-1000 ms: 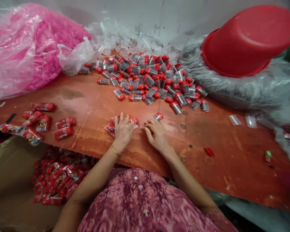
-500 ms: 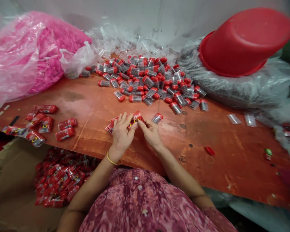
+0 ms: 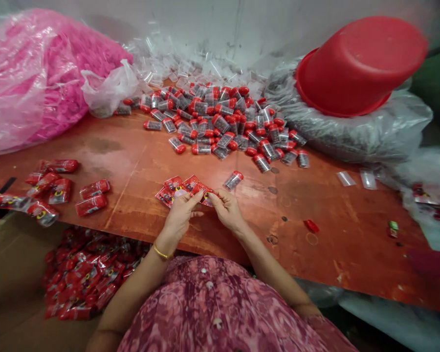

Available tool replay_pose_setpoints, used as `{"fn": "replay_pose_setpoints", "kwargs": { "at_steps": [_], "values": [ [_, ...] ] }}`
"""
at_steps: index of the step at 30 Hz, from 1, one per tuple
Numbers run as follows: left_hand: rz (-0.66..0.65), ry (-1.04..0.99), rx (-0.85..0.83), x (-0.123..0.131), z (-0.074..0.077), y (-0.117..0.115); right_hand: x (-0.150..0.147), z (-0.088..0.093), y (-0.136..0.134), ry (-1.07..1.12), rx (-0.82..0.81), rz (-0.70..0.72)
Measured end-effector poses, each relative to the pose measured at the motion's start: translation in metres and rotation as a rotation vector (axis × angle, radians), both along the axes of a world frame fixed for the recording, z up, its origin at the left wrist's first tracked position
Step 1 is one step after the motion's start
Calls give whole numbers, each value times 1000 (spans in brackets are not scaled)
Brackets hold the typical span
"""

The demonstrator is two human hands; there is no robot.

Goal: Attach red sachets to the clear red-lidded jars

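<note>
Fingers: our left hand [image 3: 181,215] and right hand [image 3: 225,211] pinch one red sleeve [image 3: 204,193] | advice: we judge keeping its mouth open helps | vial [image 3: 233,180] just beside

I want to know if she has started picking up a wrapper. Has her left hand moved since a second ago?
Yes. The left hand has lifted off the small red printed wrappers and drawn back toward the brown wooden table's near edge.

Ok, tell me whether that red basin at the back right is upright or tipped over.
Tipped over. The red basin lies upside down and tilted on the clear plastic bag, its flat base facing up and its rim pressed against the bag.
</note>
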State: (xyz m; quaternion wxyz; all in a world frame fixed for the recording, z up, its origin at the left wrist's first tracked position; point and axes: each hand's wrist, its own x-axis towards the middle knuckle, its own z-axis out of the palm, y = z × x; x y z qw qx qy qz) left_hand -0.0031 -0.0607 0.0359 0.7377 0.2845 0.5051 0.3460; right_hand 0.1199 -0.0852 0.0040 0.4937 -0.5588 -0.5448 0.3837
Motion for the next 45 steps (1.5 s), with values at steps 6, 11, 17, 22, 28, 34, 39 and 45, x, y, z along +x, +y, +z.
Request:
{"fn": "replay_pose_setpoints", "kwargs": {
  "at_steps": [6, 11, 17, 22, 28, 34, 39, 45],
  "values": [
    [85, 100, 70, 1, -6, 1, 4, -5, 1, -32, -47, -44],
    [182, 75, 63, 2, -7, 7, 37, -3, 11, -526, -213, -381],
    [118, -72, -33, 4, -2, 9, 62, -14, 21, -909, -378, -470],
    [106, -153, -82, -1, 0, 7, 73, -21, 8, -902, -196, -359],
    [79, -206, -164, -6, 4, 6, 75, -10, -24, -425, 14, -151],
    [26, -183, -170, -5, 4, 4, 64, 19, -52, -455, 305, 65],
    [-22, -162, -120, -8, -5, 3, 63, 31, -54, -457, 320, 192],
    [-83, -107, 2, -7, -2, 3, 59, 27, -48, -316, 287, 196]
  ]
}}
